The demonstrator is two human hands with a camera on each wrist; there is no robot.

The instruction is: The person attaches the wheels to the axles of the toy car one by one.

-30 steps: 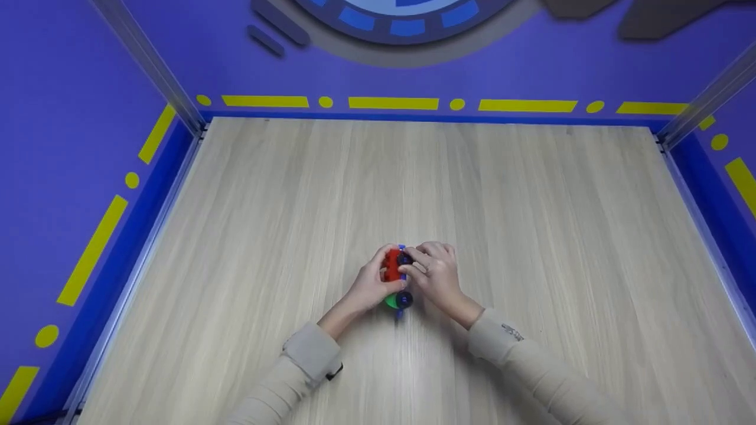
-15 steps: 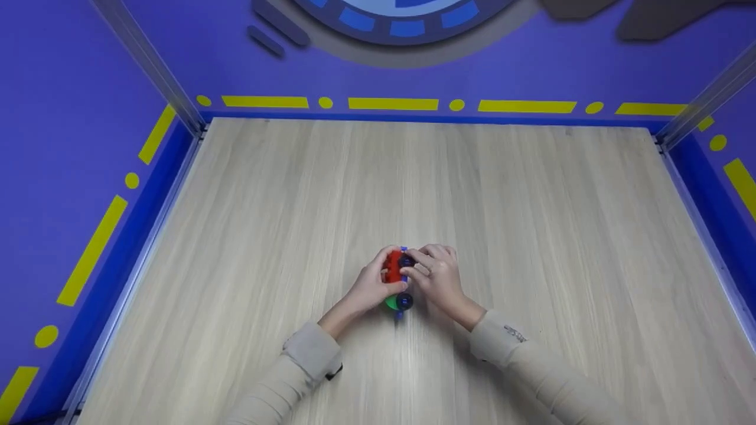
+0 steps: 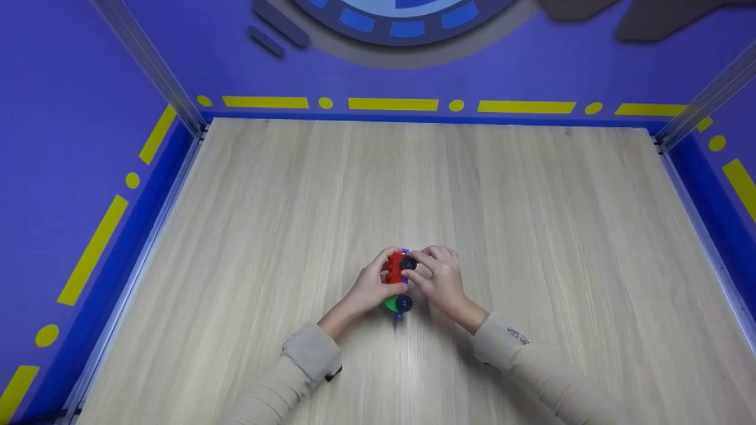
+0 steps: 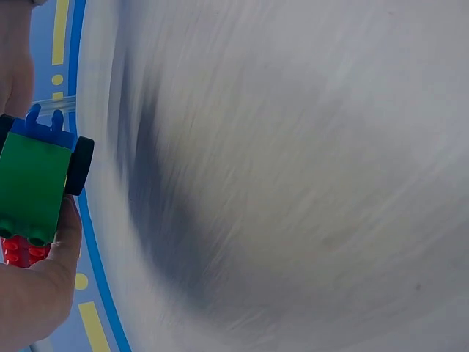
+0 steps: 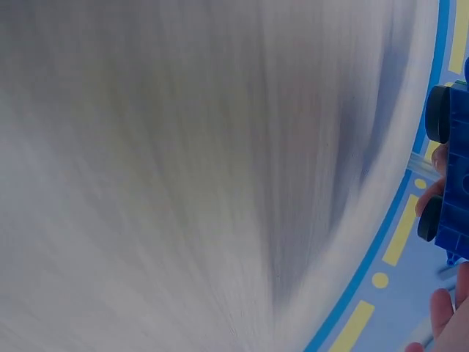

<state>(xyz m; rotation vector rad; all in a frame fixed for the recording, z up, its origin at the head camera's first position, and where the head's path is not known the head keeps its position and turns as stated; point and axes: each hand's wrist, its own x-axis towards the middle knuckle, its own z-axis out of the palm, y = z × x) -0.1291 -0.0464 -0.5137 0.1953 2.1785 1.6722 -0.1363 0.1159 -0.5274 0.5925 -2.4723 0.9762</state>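
A toy car built of bricks (image 3: 396,268) is tipped on its side between my two hands, in the head view's lower middle. It has a blue wheeled base (image 5: 458,169), dark wheels (image 3: 404,303), a green brick (image 4: 33,180) and a red brick (image 4: 23,251). My left hand (image 3: 373,282) grips it around the red part, thumb on the near side. The thumb and index finger of my right hand (image 3: 440,277) close around the far wheel (image 3: 408,263). In the right wrist view, part of the base is cut off by the frame edge.
A wood-grain table (image 3: 531,236) spreads around the hands. Blue-purple panels (image 3: 378,77) with yellow marks stand behind it and at both sides, joined by metal posts (image 3: 156,65) at the corners.
Both hands and the toy car have shifted very slightly toward the person. The grip looks the same throughout.
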